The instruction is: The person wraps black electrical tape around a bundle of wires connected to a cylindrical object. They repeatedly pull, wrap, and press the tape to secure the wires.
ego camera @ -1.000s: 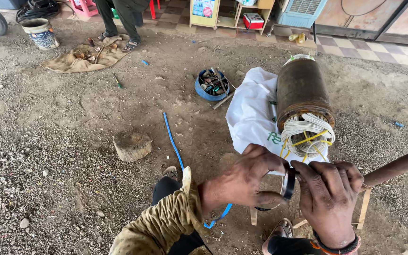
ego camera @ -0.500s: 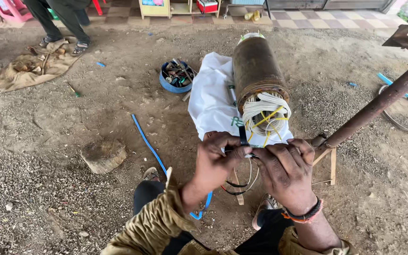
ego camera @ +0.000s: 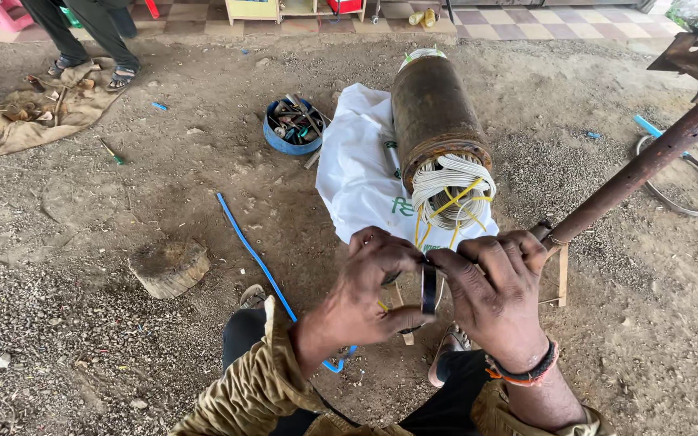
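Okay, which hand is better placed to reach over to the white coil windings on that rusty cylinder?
Probably the right hand: it sits directly below the white windings, nearest them. The left hand lies further aside, and both pinch the dark tape roll.

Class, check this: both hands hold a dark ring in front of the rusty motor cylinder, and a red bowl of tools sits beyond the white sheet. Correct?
One slip: the bowl of tools is blue, not red, as the head view shows. The rest stands: both hands hold the dark ring before the rusty motor cylinder.

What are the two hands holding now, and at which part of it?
Both the left hand and the right hand pinch a dark roll of tape between them, each gripping one side of its rim, in front of the motor's white windings.
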Demonstrator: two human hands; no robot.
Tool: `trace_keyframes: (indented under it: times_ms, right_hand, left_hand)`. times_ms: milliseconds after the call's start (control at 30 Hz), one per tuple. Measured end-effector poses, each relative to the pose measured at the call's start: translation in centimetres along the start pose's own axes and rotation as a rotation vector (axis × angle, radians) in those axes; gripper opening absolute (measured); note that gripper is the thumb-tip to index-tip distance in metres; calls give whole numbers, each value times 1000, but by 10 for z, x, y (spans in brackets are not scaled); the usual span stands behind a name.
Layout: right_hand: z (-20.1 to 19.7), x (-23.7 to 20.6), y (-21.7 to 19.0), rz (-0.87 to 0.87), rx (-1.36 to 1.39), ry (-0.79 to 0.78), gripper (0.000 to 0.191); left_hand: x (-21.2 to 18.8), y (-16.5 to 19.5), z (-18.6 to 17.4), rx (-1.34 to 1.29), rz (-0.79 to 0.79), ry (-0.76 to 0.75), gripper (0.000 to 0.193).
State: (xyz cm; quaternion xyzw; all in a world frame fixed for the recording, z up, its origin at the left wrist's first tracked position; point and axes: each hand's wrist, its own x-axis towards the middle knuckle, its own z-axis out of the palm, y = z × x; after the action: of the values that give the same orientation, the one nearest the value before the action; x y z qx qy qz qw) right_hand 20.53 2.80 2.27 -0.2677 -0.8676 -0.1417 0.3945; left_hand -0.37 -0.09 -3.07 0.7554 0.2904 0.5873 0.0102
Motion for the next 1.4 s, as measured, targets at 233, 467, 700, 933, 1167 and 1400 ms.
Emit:
trace_keyframes:
  times_ms: [233,467,700,933,1167,1400]
  right_hand:
    - [6,-7,1,-6,14,0,23]
    - [12,-12,3,-61,-58,82,26]
    - [9,-1,-2,-75,-80,25,42]
    - [-2,0,-3,4,-69,-11,38]
    - [2,-8,-3,16,-1,-11,25]
    - [7,-16,2,-34,-72,47,22]
  left_hand:
    - [4,-17,26,24,-17,225,21]
    - [7,-6,21,-328,-517,193,13]
    - [15,-13,8,-252,-753,70,22]
    - [2,6,-8,-229,-161,-6,89]
    - [-1,-10,16,-75,-56,132,32]
    - [2,2,26,-104,-303,266,14]
